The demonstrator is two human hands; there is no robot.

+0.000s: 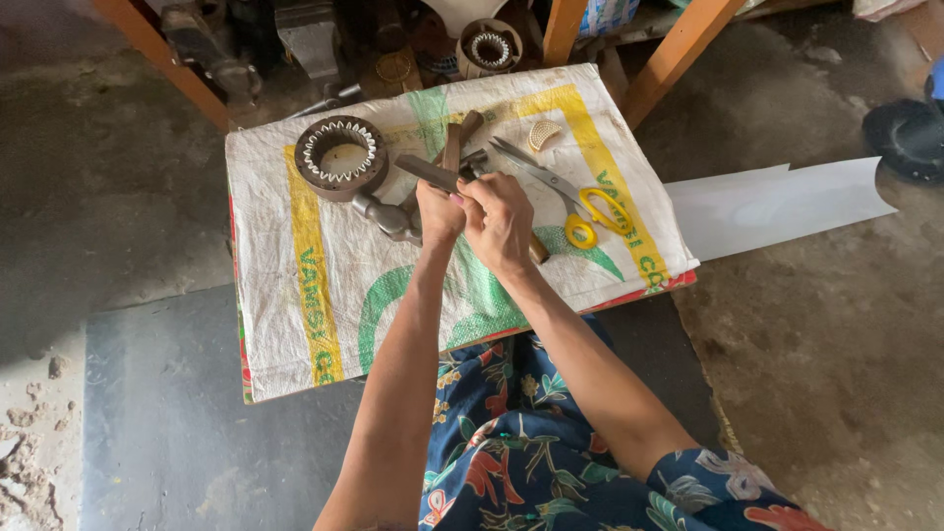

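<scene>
Left hand [440, 211] closed tight on a flat dark strip [425, 171], thumb and fingers pinching its near end. Right hand [500, 224] curled shut too, pressed up against the left one, fingertips at the same end of the strip. Both hands in the middle of the frame, held just above a woven sack [295, 295] with yellow and green print.

Sticks out from the hands toward the upper left of the frame. Long way running from lower right to upper left, free end pointing up and left, flat face turned up.

Looks like metal: thin, stiff, hard, probably not heavy. Likely to bend only under a strong push. Maybe sharp along the edges, so best held by the flat faces, near one end, as now. Probably smooth and a bit slippery, so in need of a firm pinch.

Just left of the strip, a brown ring with white teeth [341, 155]. Under the hands, a grey metal tool [383, 211] and a wooden handle [453, 146]. To the right, scissors with yellow grips [580, 202]. Farther right, a white sheet [777, 202] on the floor.
</scene>
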